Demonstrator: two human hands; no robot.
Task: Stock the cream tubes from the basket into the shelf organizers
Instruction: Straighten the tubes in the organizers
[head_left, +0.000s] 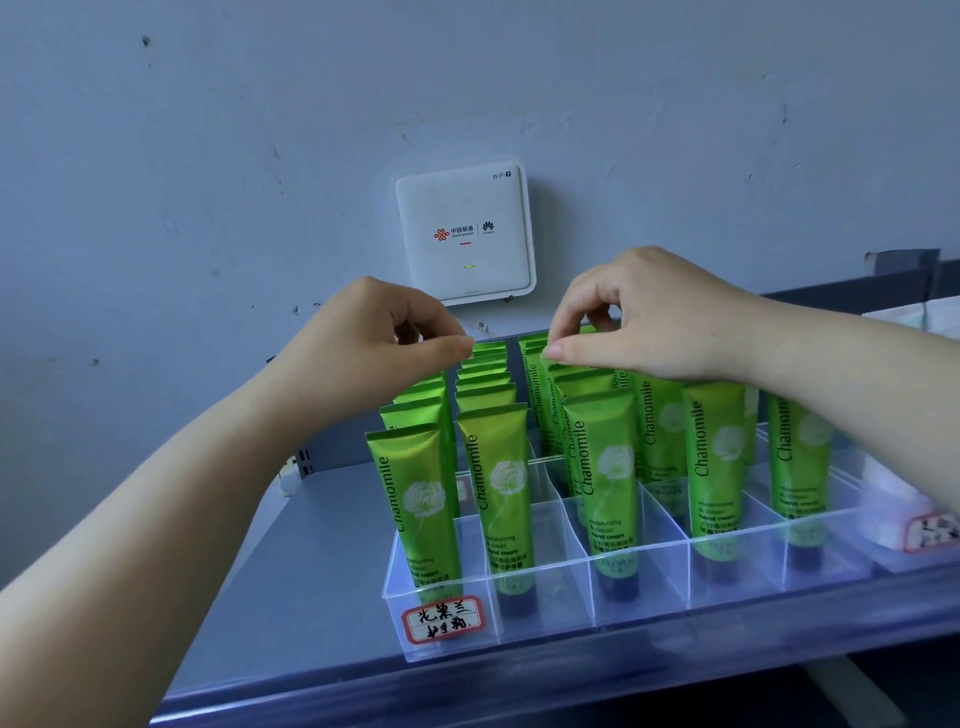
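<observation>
Both hands were up over the back rows of a clear organizer (639, 566) sitting on a grey shelf (322, 545). The organizer was split into small square cells, and most of them had a green tube (423, 499) standing upright, cap down, crimped end up — all the same "Chamomile" hand cream with a white flower on the front.

The left hand (363, 348) had its fingers curled in, thumb and forefinger pinched together right at the top edges of the tubes in the second column from the left. Looked like it was pinching the crimp of a back tube (485, 347), though the hand hid most of the contact. The right hand (649, 312) did the same thing further right — fingers curled, thumb and forefinger nipping the top of a rear tube (551, 349) in the next column over.

The front row cells held one tube each. A red-bordered label (443, 619) with handwriting was stuck on the organizer's front left corner. A white wifi box (465, 231) hung on the wall behind the hands, with a small green light on. Another labelled white container (914, 514) sat just beside the organizer on the right, cut off by the frame
</observation>
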